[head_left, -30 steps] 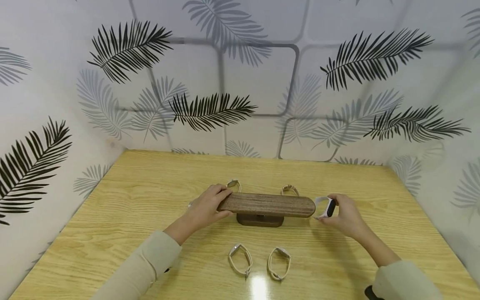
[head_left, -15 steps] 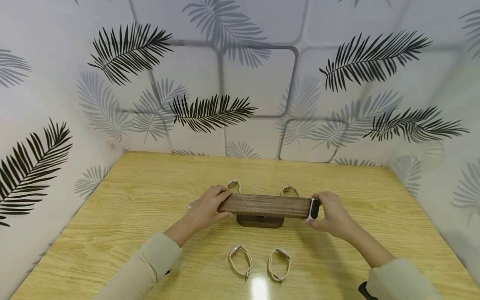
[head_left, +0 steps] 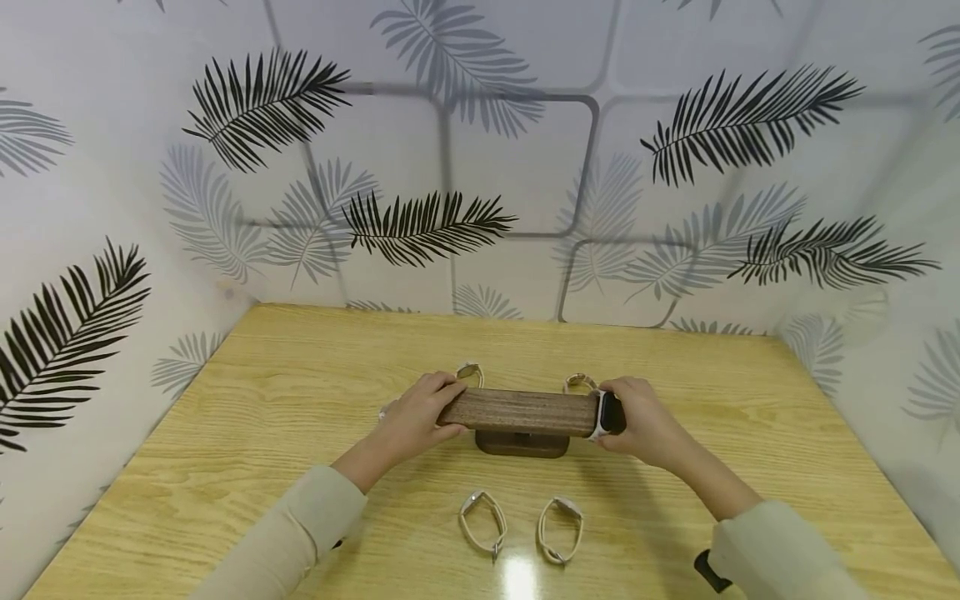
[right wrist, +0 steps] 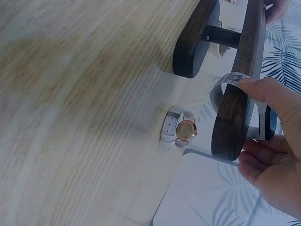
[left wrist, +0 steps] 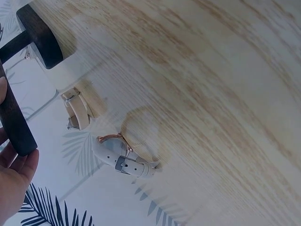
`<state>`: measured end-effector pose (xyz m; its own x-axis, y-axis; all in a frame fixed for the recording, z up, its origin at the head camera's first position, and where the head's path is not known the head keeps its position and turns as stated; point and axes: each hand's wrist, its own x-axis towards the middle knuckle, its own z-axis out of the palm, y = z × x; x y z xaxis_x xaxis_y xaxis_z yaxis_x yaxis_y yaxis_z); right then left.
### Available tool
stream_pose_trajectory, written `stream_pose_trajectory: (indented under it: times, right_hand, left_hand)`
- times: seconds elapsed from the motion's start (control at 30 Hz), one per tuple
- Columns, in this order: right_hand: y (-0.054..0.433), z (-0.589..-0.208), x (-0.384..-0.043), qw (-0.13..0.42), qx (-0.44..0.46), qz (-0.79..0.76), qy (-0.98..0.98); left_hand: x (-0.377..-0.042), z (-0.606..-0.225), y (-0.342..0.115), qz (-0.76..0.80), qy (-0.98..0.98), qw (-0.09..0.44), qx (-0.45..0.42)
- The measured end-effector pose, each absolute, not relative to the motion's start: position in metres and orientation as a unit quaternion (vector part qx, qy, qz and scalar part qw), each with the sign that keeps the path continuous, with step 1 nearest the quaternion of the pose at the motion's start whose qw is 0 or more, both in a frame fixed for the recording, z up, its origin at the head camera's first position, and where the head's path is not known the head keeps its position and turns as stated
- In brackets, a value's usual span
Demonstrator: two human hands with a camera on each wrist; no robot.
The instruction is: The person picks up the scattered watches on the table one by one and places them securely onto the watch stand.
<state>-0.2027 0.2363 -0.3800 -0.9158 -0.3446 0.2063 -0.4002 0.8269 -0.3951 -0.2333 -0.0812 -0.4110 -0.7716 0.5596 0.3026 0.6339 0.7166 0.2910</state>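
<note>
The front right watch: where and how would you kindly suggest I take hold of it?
Probably by the right side of its strap, pinched from above and the right: it forms a loop that opens upward, leaving room for a finger inside, while the front left watch lies on the other side.

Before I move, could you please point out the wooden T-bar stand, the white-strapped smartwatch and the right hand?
Wooden T-bar stand [head_left: 519,412], head view: bar's surface.
White-strapped smartwatch [head_left: 612,413], head view: dark screen.
Right hand [head_left: 645,423], head view: its back.
</note>
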Motion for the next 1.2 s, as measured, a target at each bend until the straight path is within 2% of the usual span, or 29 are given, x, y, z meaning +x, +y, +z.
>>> stream_pose_trajectory:
  times: [0.5, 1.2]
  right_hand:
    - [0.196, -0.379, -0.216, 0.073, 0.264, 0.162, -0.948]
    - [0.178, -0.389, -0.221, 0.069, 0.282, 0.162, -0.943]
  left_hand:
    - [-0.234, -0.412, -0.082, -0.177, -0.92, 0.112, -0.331]
    - [-0.235, -0.415, -0.083, -0.181, -0.916, 0.126, -0.337]
